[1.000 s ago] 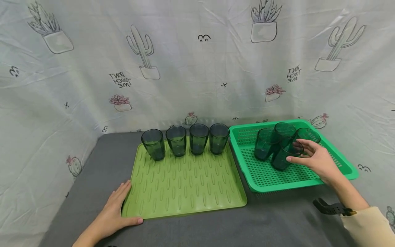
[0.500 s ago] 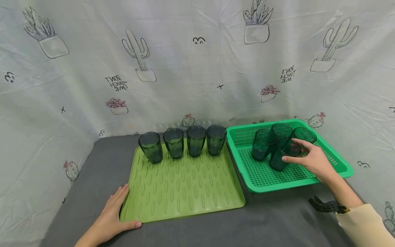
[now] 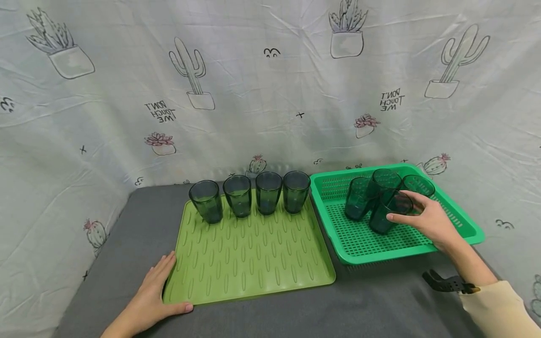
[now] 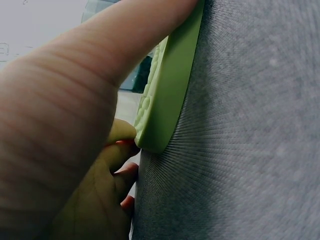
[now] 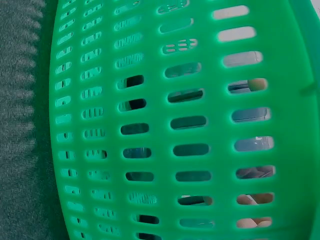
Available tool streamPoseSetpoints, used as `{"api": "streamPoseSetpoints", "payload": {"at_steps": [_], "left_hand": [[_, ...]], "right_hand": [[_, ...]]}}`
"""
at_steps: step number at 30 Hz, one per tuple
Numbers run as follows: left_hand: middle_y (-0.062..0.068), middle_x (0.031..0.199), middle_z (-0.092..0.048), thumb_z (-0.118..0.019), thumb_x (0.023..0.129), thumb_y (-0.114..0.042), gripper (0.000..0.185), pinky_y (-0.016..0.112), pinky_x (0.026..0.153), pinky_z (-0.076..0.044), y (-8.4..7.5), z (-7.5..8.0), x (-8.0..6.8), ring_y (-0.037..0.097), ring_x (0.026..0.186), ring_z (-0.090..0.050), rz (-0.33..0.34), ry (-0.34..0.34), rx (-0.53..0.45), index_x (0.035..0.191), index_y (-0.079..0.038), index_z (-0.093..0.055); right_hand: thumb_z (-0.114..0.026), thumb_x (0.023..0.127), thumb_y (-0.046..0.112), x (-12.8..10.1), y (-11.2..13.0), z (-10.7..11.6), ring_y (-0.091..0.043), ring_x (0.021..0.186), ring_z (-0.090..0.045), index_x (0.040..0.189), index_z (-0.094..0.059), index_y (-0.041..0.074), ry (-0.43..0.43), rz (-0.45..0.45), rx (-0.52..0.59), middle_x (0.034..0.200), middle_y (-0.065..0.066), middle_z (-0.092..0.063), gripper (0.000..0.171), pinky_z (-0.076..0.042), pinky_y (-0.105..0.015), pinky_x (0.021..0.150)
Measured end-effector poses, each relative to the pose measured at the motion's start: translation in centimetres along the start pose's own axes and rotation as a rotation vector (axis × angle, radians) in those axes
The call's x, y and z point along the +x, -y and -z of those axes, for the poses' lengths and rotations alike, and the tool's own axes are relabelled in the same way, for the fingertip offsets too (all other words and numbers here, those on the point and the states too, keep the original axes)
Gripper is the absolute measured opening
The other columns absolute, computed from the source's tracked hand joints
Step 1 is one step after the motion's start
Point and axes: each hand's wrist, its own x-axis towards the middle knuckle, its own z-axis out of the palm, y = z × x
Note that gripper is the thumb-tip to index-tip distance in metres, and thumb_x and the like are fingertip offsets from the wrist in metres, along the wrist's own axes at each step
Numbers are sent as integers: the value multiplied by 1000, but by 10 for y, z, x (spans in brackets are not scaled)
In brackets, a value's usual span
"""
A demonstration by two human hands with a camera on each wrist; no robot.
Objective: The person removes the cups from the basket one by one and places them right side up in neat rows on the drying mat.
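In the head view my right hand [image 3: 428, 220] holds a dark green drinking glass [image 3: 382, 220] near its rim, thumb on the near side and fingers round the far side. This glass leans inside the green basket [image 3: 367, 258], among other glasses such as the left one [image 3: 356, 206]. My left hand [image 3: 148, 293] rests at the front left corner of the light green tray [image 3: 249, 267], fingers extended along its left edge and thumb along the front. The left wrist view shows the thumb [image 4: 145, 30] against the tray's side wall [image 4: 172, 85]. Basket slats hide most of the right hand in its wrist view.
Several matching glasses stand in a row along the tray's back edge, the leftmost glass [image 3: 207, 202] tilted slightly. The basket sits just right of the tray on a grey cloth [image 3: 270, 319]. A printed curtain [image 3: 236, 94] hangs directly behind.
The head view has shifted slightly, so everything sits a little further left in it. Both hands keep their places at the tray corner and on the glass.
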Motion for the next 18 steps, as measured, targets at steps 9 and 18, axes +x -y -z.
{"api": "streamPoseSetpoints", "payload": {"at_steps": [9,18], "left_hand": [[29,157,-15,-85,70,-52,123,64,111,-1,1,-1,-1,49,143,-7,13,9,-12,156,1,-16],[28,158,-13,-84,70,-55,124,65,111,-1,1,0,0,49,143,-6,32,14,-3,157,0,-15]], "right_hand": [[-77,86,40,0,0,-2,-45,135,-33,155,-29,7,-1,-33,0,147,-22,-42,90,-42,-61,92],[-82,81,40,-4,3,2,-42,134,-38,152,-39,13,-40,-61,-25,143,-14,-48,87,-47,-24,80]]}}
